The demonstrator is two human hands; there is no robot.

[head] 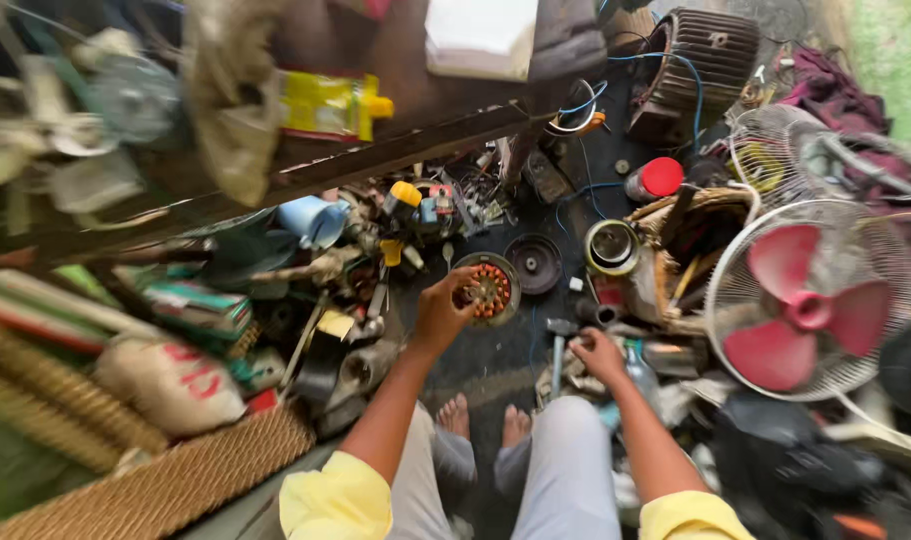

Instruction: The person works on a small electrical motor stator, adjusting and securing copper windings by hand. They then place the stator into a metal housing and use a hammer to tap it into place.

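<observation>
I sit on the floor with my bare feet (483,420) out in front of me. My left hand (443,312) grips the rim of a round motor stator (489,290) with copper-coloured windings, held just above the dark floor. My right hand (597,352) is lower and to the right, closed around the grip of a hammer (558,345) whose metal head points away from me. A round dark motor cover (534,263) lies just beyond the stator.
A fan with red blades (805,300) stands at the right beside a wicker basket (687,215) of parts. A ribbed motor housing (703,60) and a red-lidded jar (655,180) lie farther off. Cluttered tools, a blue cup (311,220) and a wooden shelf (305,165) fill the left.
</observation>
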